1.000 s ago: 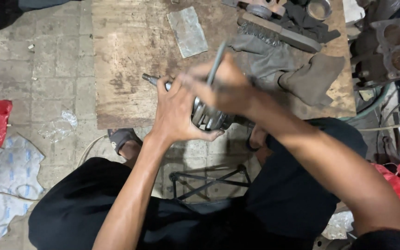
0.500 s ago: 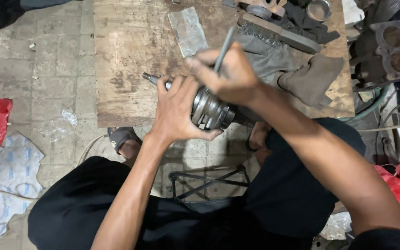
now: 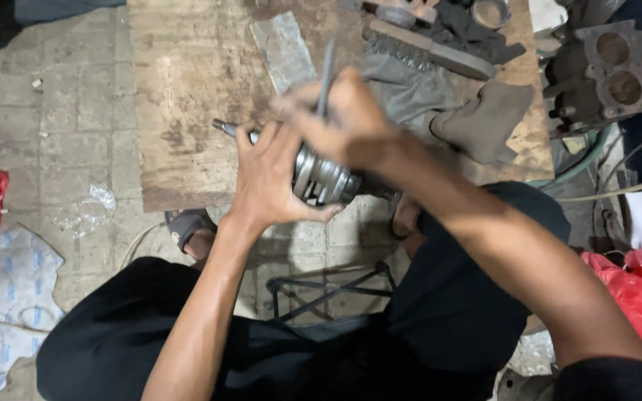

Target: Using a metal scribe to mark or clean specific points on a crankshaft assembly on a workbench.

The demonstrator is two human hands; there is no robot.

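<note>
We see the left hand (image 3: pixel 269 178) wrapped around a ribbed metal shaft part (image 3: pixel 325 178) at the near edge of the wooden board (image 3: pixel 187 89). The right hand (image 3: pixel 343 122) (blurred) grips a thin metal rod (image 3: pixel 326 74), pointing toward twelve o'clock. Grey rags (image 3: pixel 440 104) lie at two o'clock.

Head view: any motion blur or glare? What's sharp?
Head view: right hand and the thin rod it holds are motion-blurred; left hand and the ribbed metal part fairly sharp; wooden board sharp; light even, no glare; lower frame dark.
</note>
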